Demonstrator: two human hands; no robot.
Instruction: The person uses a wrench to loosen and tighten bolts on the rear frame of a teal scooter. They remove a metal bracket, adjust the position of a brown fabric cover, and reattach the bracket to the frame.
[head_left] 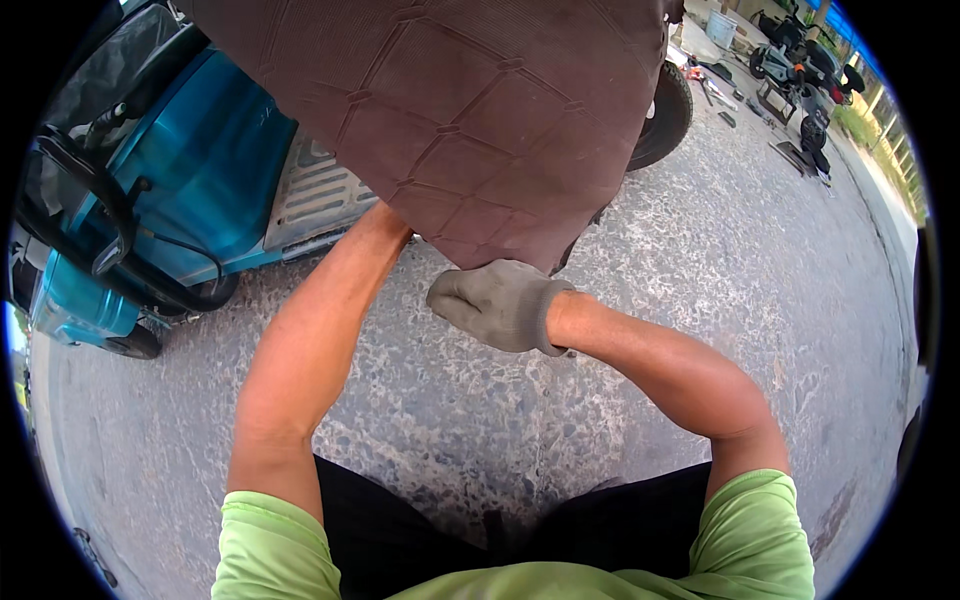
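A brown panel with a quilted diamond pattern [500, 140], perhaps a seat cover, fills the upper middle. My right hand [488, 300], in a grey knit-cuffed glove, has its fingers curled at the panel's lower edge and appears to grip it. My left hand reaches beneath the panel; the bare wrist [390, 225] shows, but the fingers are hidden. To the left is a teal vehicle body [215, 170] with black tubular bars [120, 210] and a pale ribbed footboard [312, 205]. Behind the panel's right side, part of a black tyre [670, 125] shows.
Speckled concrete ground [750, 280] surrounds me. At the upper right stand a white bucket [721, 28] and a partly dismantled black two-wheeler [800, 75], with tools and small parts [720, 90] scattered on the ground beside them. A small black wheel [135, 342] sits under the teal body's front.
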